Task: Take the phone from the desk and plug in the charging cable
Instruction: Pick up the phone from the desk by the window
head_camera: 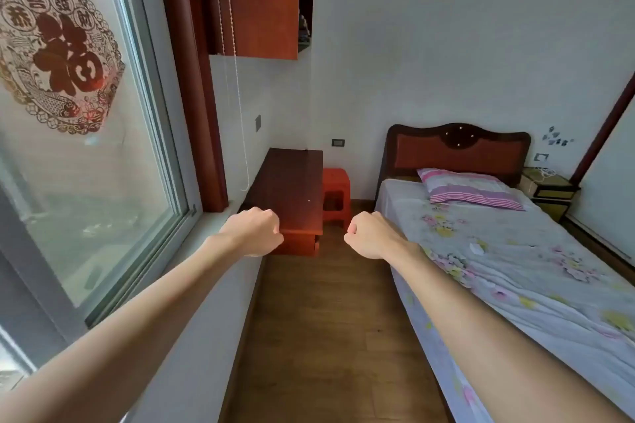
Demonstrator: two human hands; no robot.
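Although the task turns on a phone, no phone can be made out on the desk (288, 189): its dark wooden top shows only a tiny pale speck near the right edge, too small to identify, so you should treat the phone's position as unconfirmed. A thin pale cord lies on the nightstand (546, 187) at the far side of the bed (515, 268), below a wall outlet (541, 157); it may be the charging cable, though that is a judgement and not a certainty. Your left hand (252, 232) is curled into a loose fist with nothing in it, held in the air just in front of the desk's near end and beside the window sill (206, 227). Your right hand (369, 235) is likewise closed into an empty fist, held over the floor (326, 319) between the desk and the bed. The two hands are apart, neither touching any surface. Assessment: the task stands at its very start, with the approach to the desk not yet made and nothing picked up. The next move calls for you to step forward along the floor, bring the desk top fully into view, uncurl one hand and locate the phone before reaching. The red stool (335, 192) beyond the desk stands clear of that path.
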